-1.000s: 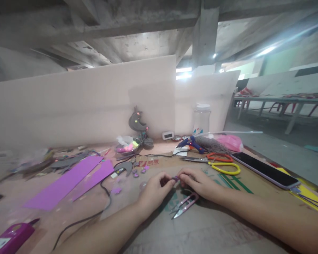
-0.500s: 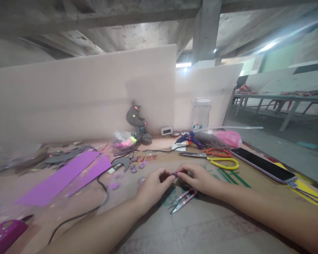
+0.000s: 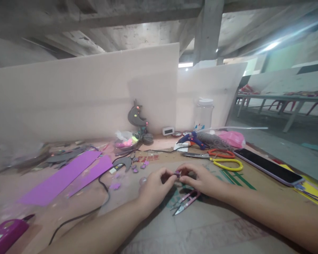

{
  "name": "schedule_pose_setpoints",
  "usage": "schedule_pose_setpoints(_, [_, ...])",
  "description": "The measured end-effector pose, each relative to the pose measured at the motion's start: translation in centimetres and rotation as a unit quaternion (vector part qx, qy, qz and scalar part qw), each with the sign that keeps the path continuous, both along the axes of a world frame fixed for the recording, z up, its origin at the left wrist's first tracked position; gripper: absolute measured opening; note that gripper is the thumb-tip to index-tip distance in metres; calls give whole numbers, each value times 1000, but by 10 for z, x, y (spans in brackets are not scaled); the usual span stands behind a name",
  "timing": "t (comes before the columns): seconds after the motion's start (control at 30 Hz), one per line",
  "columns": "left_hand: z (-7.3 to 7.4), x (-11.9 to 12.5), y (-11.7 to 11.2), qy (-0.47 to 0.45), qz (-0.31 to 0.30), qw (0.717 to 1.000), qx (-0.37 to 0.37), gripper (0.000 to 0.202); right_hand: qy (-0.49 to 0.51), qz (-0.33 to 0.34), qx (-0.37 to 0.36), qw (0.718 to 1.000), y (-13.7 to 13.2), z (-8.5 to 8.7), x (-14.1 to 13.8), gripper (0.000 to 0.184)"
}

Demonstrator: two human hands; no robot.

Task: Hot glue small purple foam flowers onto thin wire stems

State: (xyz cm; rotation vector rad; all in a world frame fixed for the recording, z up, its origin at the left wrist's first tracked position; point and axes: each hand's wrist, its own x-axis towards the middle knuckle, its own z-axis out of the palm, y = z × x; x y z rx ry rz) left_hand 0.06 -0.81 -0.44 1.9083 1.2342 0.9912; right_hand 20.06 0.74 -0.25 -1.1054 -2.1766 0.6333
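table (image 3: 217,233): cardboard-covered, strewn with craft scraps, under a bare concrete ceiling.
case (image 3: 5,234): magenta, at the near left corner, cut by the frame edge.
snips (image 3: 185,201): pink, flat on the cardboard, mid-table.
left hand (image 3: 155,188): thumb and forefinger pinched on a small purple piece (image 3: 177,174).
right hand (image 3: 201,181): meeting the left, fingertips clamped on the same piece, snips just on its near side.
piece: held between both hands, close above the cardboard; shape too small to tell.
strips (image 3: 60,178): purple foam, lying left of the hands.
scissors (image 3: 222,162): yellow and orange handles, beyond the right hand.
phone (image 3: 267,166): dark screen up, far right.
glue gun (image 3: 192,139): blue, near the back.
jar (image 3: 204,114): clear, white lid, against the white boards (image 3: 95,91).
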Motion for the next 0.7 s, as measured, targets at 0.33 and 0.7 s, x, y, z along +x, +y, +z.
schedule_pose_setpoints(0.33, [2,0,2,36,-12,999,6,20,-10,3,28,1000,-3,0,0,21])
schedule_pose_setpoints(0.7, [-6,-5,4,8,-7,1000,-9,25,31,-5,-72,997,-5,3,0,33])
